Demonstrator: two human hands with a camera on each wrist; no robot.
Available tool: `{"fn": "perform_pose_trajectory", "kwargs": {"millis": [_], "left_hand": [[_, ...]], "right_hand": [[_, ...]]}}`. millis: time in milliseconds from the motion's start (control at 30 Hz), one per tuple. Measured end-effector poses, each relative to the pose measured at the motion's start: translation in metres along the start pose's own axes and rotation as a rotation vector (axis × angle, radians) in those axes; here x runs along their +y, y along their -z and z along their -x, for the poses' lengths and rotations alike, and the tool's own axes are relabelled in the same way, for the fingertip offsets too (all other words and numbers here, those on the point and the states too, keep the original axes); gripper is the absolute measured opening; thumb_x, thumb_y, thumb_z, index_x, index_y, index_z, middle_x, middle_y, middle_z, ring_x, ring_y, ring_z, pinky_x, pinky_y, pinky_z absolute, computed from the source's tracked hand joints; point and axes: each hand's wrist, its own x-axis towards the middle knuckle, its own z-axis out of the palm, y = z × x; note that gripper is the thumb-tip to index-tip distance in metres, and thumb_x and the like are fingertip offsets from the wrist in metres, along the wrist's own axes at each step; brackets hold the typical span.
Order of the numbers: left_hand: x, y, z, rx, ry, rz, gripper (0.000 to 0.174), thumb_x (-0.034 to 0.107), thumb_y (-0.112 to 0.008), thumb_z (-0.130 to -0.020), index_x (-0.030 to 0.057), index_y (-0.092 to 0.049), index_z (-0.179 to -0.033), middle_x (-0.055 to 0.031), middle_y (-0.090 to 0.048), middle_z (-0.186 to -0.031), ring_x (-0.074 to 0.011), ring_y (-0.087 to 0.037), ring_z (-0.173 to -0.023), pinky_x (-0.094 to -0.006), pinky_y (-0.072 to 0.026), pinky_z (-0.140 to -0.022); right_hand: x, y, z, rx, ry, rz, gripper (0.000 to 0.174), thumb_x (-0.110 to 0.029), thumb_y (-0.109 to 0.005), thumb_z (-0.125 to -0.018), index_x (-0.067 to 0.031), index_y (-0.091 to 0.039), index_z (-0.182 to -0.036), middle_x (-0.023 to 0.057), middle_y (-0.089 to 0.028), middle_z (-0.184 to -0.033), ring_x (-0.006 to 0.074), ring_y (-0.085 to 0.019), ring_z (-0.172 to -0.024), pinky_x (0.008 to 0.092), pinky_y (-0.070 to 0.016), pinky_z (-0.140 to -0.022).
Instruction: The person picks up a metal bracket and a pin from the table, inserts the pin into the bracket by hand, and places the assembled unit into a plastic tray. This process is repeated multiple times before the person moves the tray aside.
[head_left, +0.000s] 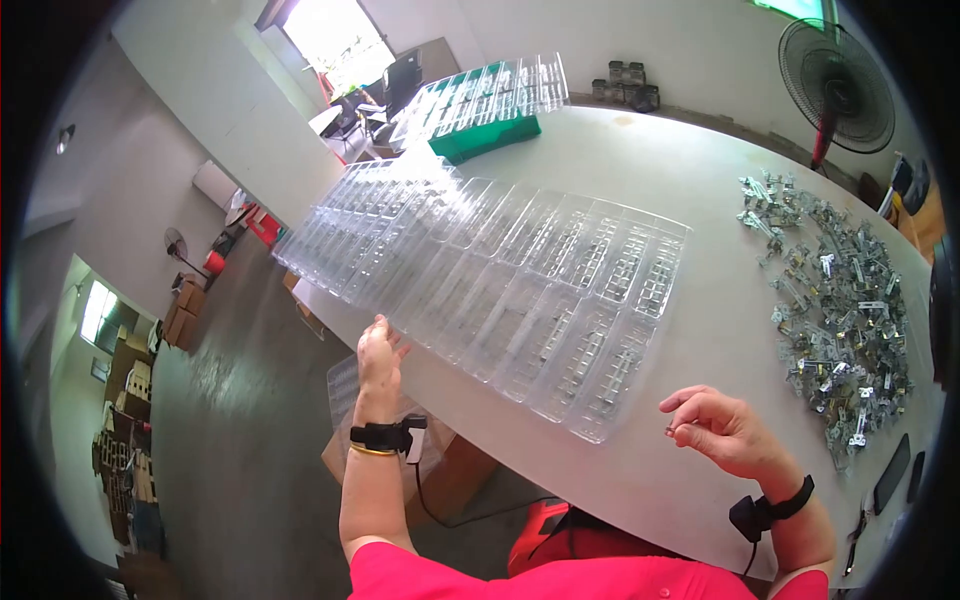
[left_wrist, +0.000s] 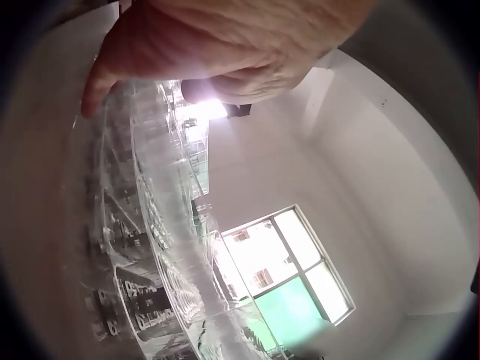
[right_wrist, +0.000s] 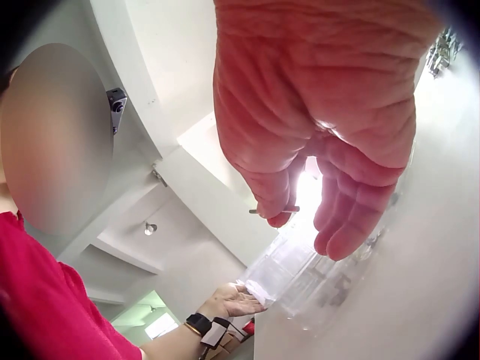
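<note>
My left hand (head_left: pixel 379 360) is at the near edge of a clear plastic compartment tray (head_left: pixel 455 318), palm up with its fingers fairly straight. Rows of small metal parts (head_left: pixel 610 375) lie in the tray's right-hand compartments. Over the table, to the right of the tray, my right hand (head_left: pixel 728 432) pinches a small thin metal piece (right_wrist: pixel 274 211) between thumb and fingertip. In the right wrist view the piece shows as a short bar sticking out on both sides of the fingertip; its exact kind is too small to tell.
A heap of loose metal fittings (head_left: pixel 850 320) spreads along the table's right side. More clear trays (head_left: pixel 345 225) stand on the left, and another rests on a green box (head_left: pixel 485 138) at the back. A phone (head_left: pixel 892 474) lies at the right edge. A fan (head_left: pixel 838 95) stands behind the table.
</note>
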Motion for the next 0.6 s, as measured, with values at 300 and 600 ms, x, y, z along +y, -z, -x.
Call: {"fn": "perform_pose_trajectory", "kwargs": {"millis": [300, 600], "left_hand": [[-0.009, 0.007, -0.014, 0.045, 0.040, 0.012, 0.065, 0.035, -0.049, -0.102, -0.0105, -0.031, -0.145, -0.0297, -0.031, -0.150, -0.0442, -0.038, -0.135, -0.0583, -0.0401, -0.104], [0.071, -0.070, 0.099, -0.039, -0.356, -0.288, 0.048, 0.028, -0.056, -0.102, -0.0057, -0.047, -0.135, -0.0171, -0.055, -0.130, -0.0245, -0.052, -0.123, -0.0375, -0.0404, -0.104]], "right_hand": [[0.009, 0.006, 0.010, 0.032, 0.020, 0.012, 0.006, -0.006, -0.065, -0.096, -0.0019, -0.065, -0.100, 0.0105, -0.059, -0.120, 0.0095, -0.059, -0.095, 0.0247, -0.0514, -0.082], [0.009, 0.038, 0.027, 0.121, -0.007, -0.128, 0.012, -0.015, -0.061, -0.101, -0.0032, -0.062, -0.102, 0.0047, -0.069, -0.095, 0.0107, -0.064, -0.089, 0.0276, -0.0535, -0.079]]}}
